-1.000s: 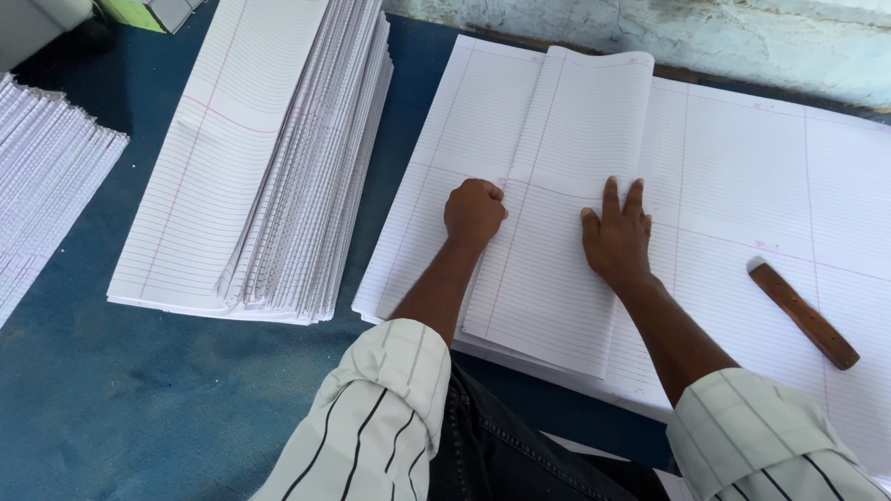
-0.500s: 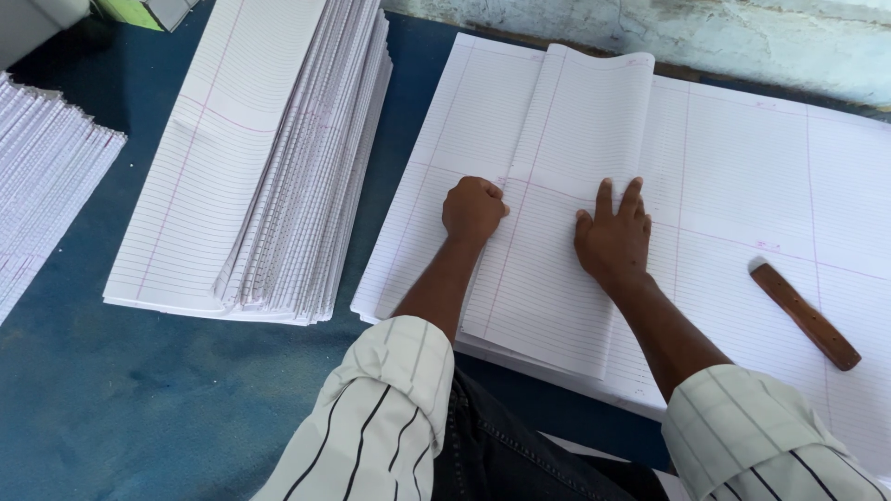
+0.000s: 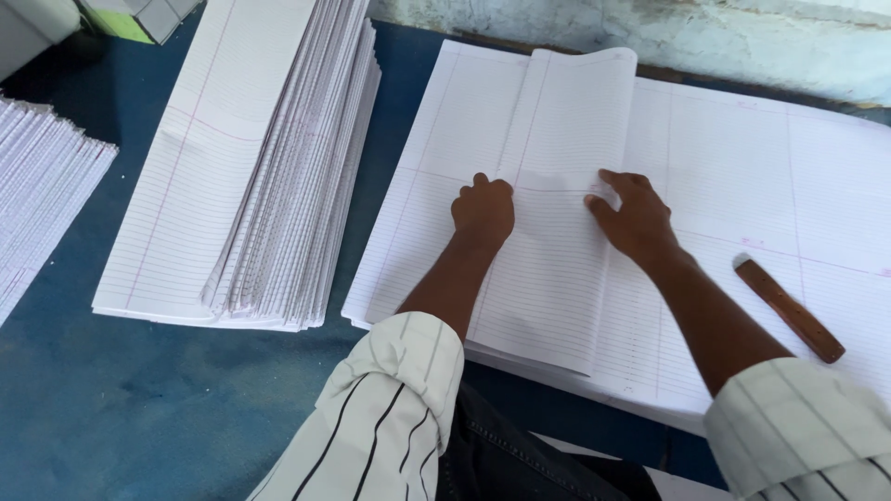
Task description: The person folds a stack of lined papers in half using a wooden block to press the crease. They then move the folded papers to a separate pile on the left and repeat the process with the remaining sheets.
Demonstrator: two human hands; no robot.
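Left hand [image 3: 484, 210] fisted, pressing folded ruled sheet [image 3: 548, 232] at frame centre, gripping nothing. Right hand [image 3: 634, 216] fingers curled on sheet's right edge; pinch unclear. Wooden stick [image 3: 789, 309] lies right.

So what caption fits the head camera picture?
Left hand and right hand press folded ruled sheets.

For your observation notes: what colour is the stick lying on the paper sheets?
The wooden stick is reddish brown, seen in the head view.
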